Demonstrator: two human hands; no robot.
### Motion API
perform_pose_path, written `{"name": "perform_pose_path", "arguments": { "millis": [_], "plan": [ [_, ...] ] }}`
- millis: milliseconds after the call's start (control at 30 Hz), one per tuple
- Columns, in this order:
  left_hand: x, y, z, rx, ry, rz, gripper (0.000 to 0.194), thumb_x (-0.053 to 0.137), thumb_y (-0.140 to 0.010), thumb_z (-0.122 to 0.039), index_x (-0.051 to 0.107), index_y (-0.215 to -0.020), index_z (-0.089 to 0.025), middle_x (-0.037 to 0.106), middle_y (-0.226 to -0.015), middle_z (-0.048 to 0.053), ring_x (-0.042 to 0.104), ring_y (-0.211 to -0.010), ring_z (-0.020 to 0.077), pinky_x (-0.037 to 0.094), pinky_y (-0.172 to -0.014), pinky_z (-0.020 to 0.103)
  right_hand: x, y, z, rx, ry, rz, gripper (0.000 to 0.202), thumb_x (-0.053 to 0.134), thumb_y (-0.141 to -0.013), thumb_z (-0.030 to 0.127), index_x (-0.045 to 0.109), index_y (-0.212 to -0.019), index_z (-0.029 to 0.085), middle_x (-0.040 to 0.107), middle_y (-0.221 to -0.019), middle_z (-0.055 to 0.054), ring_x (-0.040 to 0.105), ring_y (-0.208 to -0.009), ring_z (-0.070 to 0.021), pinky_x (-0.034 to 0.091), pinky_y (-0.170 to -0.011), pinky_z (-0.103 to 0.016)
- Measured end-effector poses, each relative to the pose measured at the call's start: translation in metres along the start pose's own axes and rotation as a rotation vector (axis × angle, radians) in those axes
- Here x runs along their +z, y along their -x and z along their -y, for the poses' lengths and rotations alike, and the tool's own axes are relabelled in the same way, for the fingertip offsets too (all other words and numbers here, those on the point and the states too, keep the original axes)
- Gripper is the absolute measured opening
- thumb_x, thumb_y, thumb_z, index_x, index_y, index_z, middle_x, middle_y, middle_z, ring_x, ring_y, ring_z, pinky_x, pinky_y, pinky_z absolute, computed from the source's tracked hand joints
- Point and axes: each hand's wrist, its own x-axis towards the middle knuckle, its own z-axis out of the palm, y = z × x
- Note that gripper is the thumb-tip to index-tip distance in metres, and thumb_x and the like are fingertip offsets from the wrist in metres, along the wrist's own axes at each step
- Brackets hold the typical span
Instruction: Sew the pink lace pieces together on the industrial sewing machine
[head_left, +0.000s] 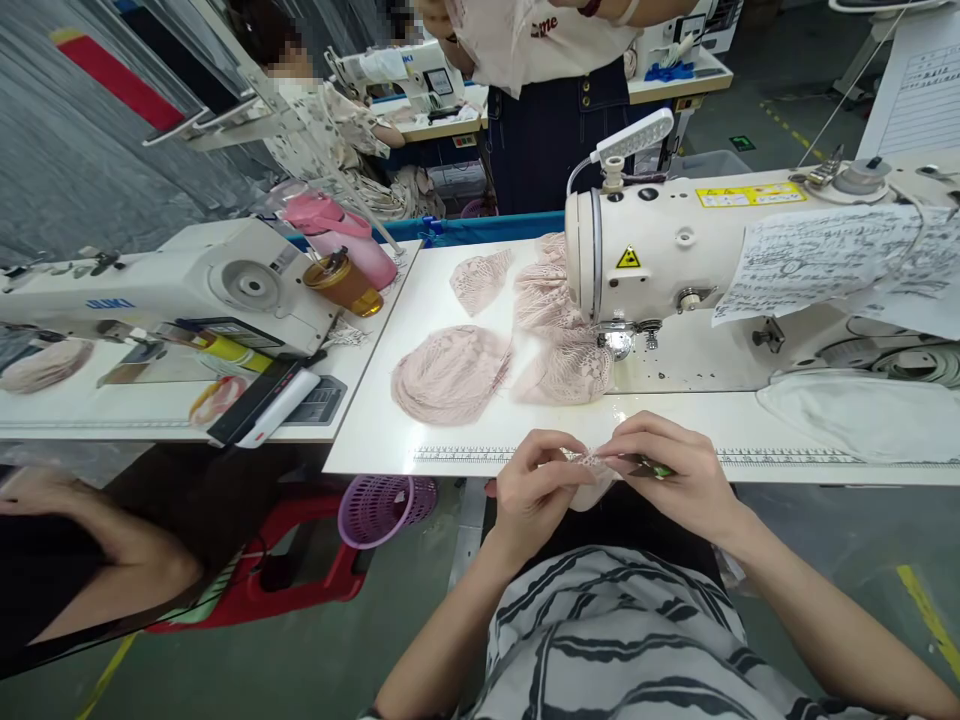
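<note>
Lace piece [592, 492]: was held between both hands just off the table's near edge; its gathered upper edge was stretched left to right, its loose part was hung toward the lap; long axis could not be told.
Left hand [534, 492]: lace edge was pinched between thumb and forefinger.
Right hand [679, 478]: lace was pinched at the fingertips; a small tool was gripped in the same fingers.
Tool [663, 470]: was laid roughly crosswise, green part to the right, dark part directed left toward the lace, partly hidden.
Table [375, 440]: round fabric stack [450, 375] was placed left of the sewing machine [667, 240].
</note>
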Motion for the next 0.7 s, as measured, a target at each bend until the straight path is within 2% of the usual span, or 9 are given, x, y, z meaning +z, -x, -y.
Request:
{"name": "perform_pose_path", "arguments": {
  "millis": [100,300,400,500,700],
  "plan": [
    [0.0003,-0.0011,-0.0018,0.003,-0.021,0.002,0.024,0.058,-0.085,0.001,0.068,-0.084,-0.021,0.064,-0.101,0.004,0.063,-0.075,0.0093,0.049,-0.058,0.019,0.0005,0.0015,-0.0025,0.019,-0.030,0.038,0.033,0.054,-0.082,-0.001,0.067,-0.101,0.023,0.067,-0.088,-0.003,0.064,-0.078,-0.0135,0.052,-0.066,-0.025],
    [-0.0005,-0.0035,-0.0061,0.043,-0.067,0.035,0.025,0.058,-0.085,0.001,0.068,-0.092,-0.020,0.067,-0.095,0.004,0.067,-0.081,0.0115,0.055,-0.067,0.020,0.0035,0.0045,-0.0040,-0.175,0.131,0.001,0.041,0.051,-0.080,-0.003,0.063,-0.110,0.021,0.070,-0.089,-0.003,0.067,-0.076,-0.0127,0.051,-0.061,-0.023],
    [-0.0018,-0.0035,-0.0074,0.050,-0.084,0.042,0.024,0.058,-0.085,0.001,0.069,-0.091,-0.019,0.068,-0.093,0.005,0.068,-0.078,0.0111,0.055,-0.065,0.018,0.0030,0.0042,-0.0018,-0.173,0.147,0.001,0.044,0.047,-0.080,-0.005,0.061,-0.112,0.021,0.071,-0.087,-0.002,0.066,-0.072,-0.0117,0.049,-0.059,-0.022],
    [-0.0033,-0.0034,-0.0082,0.054,-0.095,0.039,0.023,0.057,-0.087,-0.001,0.069,-0.090,-0.020,0.068,-0.092,0.004,0.068,-0.075,0.0105,0.054,-0.063,0.017,0.0019,0.0039,-0.0010,-0.154,0.157,0.012,0.041,0.049,-0.081,-0.003,0.061,-0.110,0.022,0.071,-0.085,-0.001,0.064,-0.066,-0.0105,0.048,-0.058,-0.022],
    [-0.0063,-0.0034,-0.0093,0.051,-0.109,0.043,0.022,0.058,-0.086,-0.002,0.069,-0.091,-0.020,0.069,-0.090,0.005,0.068,-0.075,0.0113,0.056,-0.065,0.019,0.0046,0.0058,-0.0051,-0.257,0.263,0.025,0.034,0.051,-0.085,0.004,0.060,-0.112,0.022,0.074,-0.089,-0.002,0.069,-0.072,-0.0134,0.051,-0.063,-0.024]
  ]
}}
